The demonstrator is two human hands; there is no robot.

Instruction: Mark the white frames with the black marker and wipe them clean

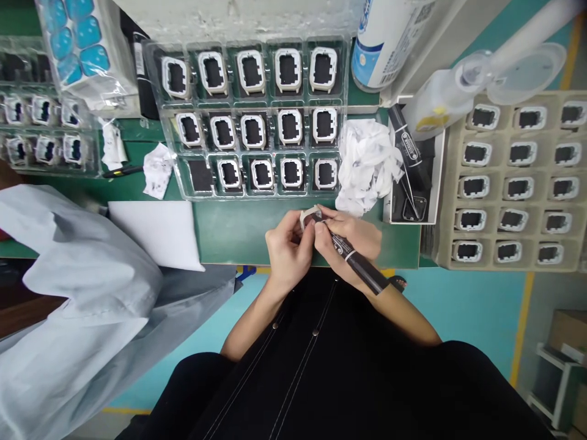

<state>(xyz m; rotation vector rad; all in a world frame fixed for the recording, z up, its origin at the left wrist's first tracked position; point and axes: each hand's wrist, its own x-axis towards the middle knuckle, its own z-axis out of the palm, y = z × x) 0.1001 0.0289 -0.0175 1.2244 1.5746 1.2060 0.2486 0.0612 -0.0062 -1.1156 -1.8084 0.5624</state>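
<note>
Near the front edge of the green bench, my left hand (290, 249) is closed on a small white watch-case frame (310, 212), pinched between thumb and fingers. My right hand (347, 239) grips a black marker pen (362, 267), its tip end against or very near the frame; my fingers hide the exact contact. Some right fingers also rest at the frame's far side. Just beyond stands a clear plastic tray (270, 194) holding rows of similar white frames, with one pocket at its front left showing only dark lining.
Crumpled white wipes (367, 162) lie right of the tray, beside an open box (433, 211) with another marker and tweezers. A beige tray (447, 260) of frames sits at right. A spray can (383, 49) and squeeze bottle (452, 101) stand behind. A person's grey sleeve (92, 256) is at left.
</note>
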